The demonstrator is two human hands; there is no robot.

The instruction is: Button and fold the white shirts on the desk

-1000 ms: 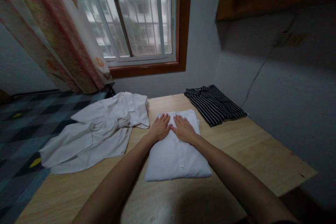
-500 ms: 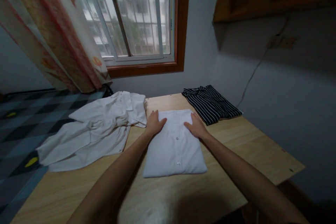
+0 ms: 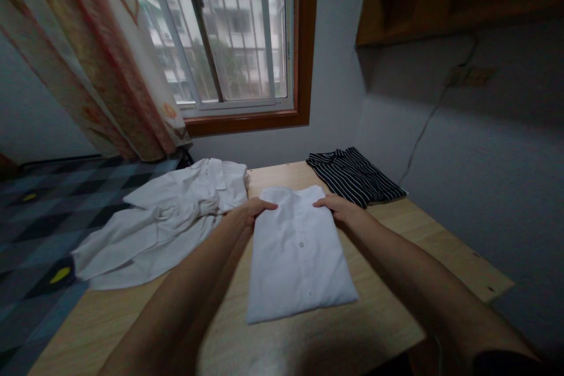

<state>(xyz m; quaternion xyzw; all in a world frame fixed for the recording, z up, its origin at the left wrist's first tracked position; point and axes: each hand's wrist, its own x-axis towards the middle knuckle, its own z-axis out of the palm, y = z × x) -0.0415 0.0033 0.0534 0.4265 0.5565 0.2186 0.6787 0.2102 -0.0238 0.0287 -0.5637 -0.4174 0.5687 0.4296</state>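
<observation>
A white shirt [image 3: 293, 252], folded into a neat rectangle with its button strip facing up, is on the wooden table [image 3: 379, 329] in front of me. My left hand [image 3: 258, 210] grips its upper left edge, thumb on top and fingers tucked beneath. On the opposite edge my right hand [image 3: 335, 207] pinches the cloth the same way, thumb over the top. The shirt's far edge bulges up a little between the hands. Fingers under the cloth are hidden.
Left of the shirt lies a crumpled white garment [image 3: 176, 211], hanging past the table edge towards a checked bed cover [image 3: 39, 217]. A folded black striped shirt [image 3: 356, 175] sits at the back right. A wall shelf [image 3: 405, 26] hangs above on the right.
Both hands have gone from lying on the shirt's sides to gripping its edges. The folded shirt has come slightly towards me, its far edge now raised a little.
</observation>
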